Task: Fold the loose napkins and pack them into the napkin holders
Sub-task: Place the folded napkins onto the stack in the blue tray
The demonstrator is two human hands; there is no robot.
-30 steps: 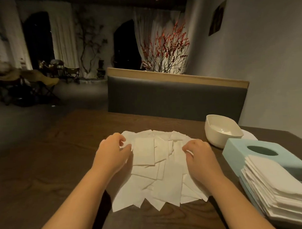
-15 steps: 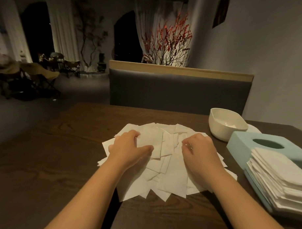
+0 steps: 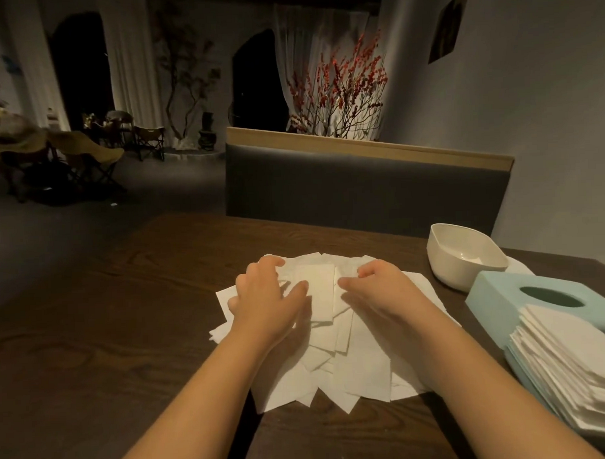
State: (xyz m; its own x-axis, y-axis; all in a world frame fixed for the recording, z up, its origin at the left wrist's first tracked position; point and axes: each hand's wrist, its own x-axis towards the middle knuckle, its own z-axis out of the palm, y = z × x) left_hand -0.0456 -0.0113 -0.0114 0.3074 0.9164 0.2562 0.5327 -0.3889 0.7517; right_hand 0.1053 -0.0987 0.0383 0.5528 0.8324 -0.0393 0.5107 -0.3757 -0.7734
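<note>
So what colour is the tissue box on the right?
Pale blue-green tissue box, clearest in the head view.

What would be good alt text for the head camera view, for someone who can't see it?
Two bare hands, left hand and right hand, press on a spread pile of loose white napkins on a dark wooden table. To the right sit a white bowl, a pale blue holder and stacked napkins.
</note>
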